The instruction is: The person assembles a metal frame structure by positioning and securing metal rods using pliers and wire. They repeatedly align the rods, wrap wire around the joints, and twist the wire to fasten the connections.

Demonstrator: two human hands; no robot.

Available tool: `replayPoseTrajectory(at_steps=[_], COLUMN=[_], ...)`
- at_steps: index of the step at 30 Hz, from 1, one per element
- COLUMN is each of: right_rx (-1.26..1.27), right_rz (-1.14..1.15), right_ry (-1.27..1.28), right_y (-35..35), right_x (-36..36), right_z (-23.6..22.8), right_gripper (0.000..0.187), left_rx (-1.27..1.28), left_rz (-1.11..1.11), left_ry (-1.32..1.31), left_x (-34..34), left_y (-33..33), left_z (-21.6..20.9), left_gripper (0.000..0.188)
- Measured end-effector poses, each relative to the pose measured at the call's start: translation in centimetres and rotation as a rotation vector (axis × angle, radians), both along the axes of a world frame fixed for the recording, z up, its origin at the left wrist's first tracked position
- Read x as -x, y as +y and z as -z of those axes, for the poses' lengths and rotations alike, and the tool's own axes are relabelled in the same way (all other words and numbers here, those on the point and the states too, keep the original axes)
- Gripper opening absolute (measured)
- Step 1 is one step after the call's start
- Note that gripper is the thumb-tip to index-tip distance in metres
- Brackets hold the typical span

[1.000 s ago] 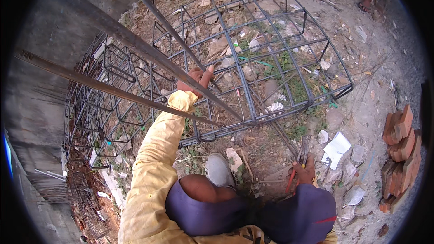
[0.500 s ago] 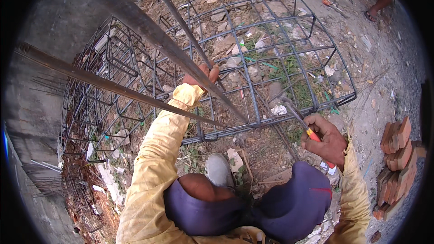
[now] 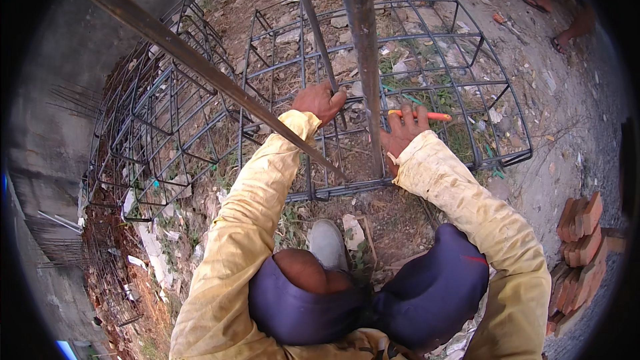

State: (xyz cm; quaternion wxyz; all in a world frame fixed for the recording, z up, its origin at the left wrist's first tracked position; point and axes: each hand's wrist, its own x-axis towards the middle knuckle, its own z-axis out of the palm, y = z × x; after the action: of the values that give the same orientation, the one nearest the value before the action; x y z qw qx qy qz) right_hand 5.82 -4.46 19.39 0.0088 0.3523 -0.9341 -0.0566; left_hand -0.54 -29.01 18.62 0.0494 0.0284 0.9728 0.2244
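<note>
My left hand is closed around a thin dark steel rod that stands up through a rebar cage lying on the ground. To its right, my right hand keeps an orange-handled hand tool under its fingers, the handle pointing right; the tool's metal end is hidden. That hand also rests against a thick upright metal pole. Another long metal pole slants from the upper left down to the cage's near side, passing over my left wrist.
More rebar frames lie at the left, beside a concrete wall. Stacked red bricks sit at the right. Stones, litter and weeds cover the ground. Another person's sandalled feet show at the upper right.
My right hand has moved left and away from me, from the cage's near right to the thick pole, bringing the tool. The poles now stand more upright, and my left hand has shifted slightly right.
</note>
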Motion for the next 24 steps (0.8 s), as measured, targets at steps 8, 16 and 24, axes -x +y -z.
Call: replayPoseTrajectory(at_steps=[8, 16, 24], right_rx=[0.082, 0.017, 0.141], right_rz=[-0.063, -0.060, -0.089], right_ry=[0.065, -0.091, 0.019], right_y=[-0.3, -0.7, -0.4], right_x=[1.3, 1.5, 1.4], right_z=[1.2, -1.2, 1.0], right_gripper=[0.036, 0.049, 0.044], left_rx=[0.127, 0.002, -0.007], left_rz=[0.063, -0.006, -0.022], left_ry=[0.004, 0.003, 0.027], left_x=[0.3, -1.2, -1.3], left_y=[-0.2, 0.5, 0.3], left_z=[0.3, -2.7, -2.2], left_gripper=[0.046, 0.062, 0.059])
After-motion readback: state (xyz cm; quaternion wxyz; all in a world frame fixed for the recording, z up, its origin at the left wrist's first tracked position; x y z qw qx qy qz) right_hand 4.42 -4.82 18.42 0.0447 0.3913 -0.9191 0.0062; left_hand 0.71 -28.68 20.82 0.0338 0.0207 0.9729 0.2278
